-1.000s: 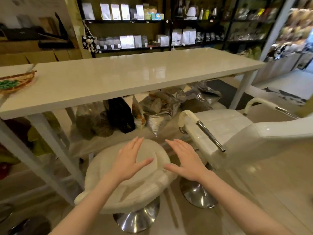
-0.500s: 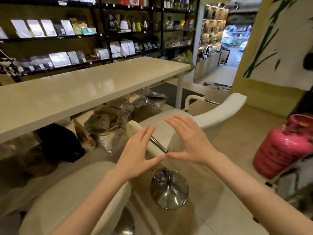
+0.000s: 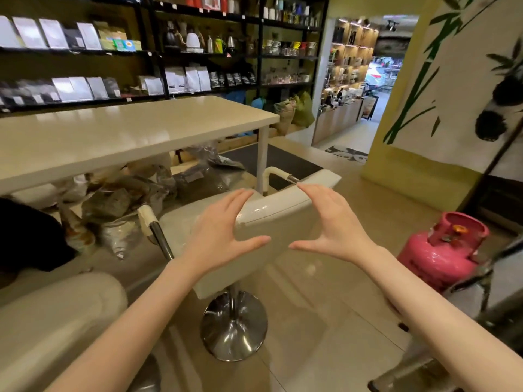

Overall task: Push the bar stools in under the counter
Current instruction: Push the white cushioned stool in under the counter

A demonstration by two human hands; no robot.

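Note:
A white padded bar stool (image 3: pixel 271 239) with chrome armrests and a round chrome base (image 3: pixel 233 329) stands out on the floor, just before the counter's right end. Its backrest faces me. My left hand (image 3: pixel 223 236) and my right hand (image 3: pixel 331 224) hover open at the backrest's top edge, fingers spread, holding nothing; whether they touch it I cannot tell. The cream counter (image 3: pixel 119 137) runs across the left half on white legs. A second white stool (image 3: pixel 53 321) sits at the lower left, partly cut off by the frame.
Foil and dark bags (image 3: pixel 135 199) are piled under the counter. A pink gas cylinder (image 3: pixel 444 250) stands on the floor at the right, beside a metal frame (image 3: pixel 481 292). Black shelves of goods (image 3: pixel 169 52) line the back wall. A doorway (image 3: pixel 368 108) opens beyond.
My view has swung right from the first stool to the second one. Both hands left the first stool's seat and now hover at the second stool's backrest.

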